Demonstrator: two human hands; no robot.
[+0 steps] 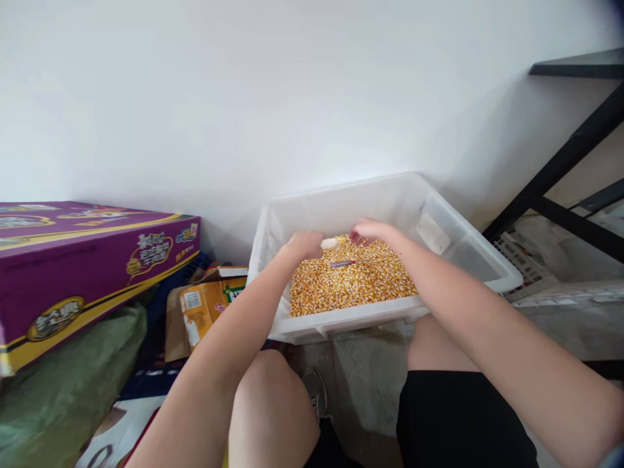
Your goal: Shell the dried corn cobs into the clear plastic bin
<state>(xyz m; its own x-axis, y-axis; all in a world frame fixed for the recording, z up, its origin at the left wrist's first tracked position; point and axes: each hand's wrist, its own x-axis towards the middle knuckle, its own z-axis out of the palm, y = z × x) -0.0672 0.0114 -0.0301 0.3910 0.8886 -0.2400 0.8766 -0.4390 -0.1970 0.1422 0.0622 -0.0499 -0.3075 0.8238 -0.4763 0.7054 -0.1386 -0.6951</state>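
My left hand is closed around a pale corn cob, whose whitish end points right out of the fist. It hovers over a heap of loose yellow corn kernels. To the right of the cob, my right hand hangs low above the kernels, its fingers bent down and somewhat apart; nothing shows clearly in it. A thin screwdriver with a purplish handle lies on the kernels in front of both hands. All this is inside a translucent white plastic bin.
A purple carton stands at the left, above a green bag. An opened cardboard box with an orange pack sits beside the bin. Black metal framing and a white basket are at the right. Behind the bin rises a white wall.
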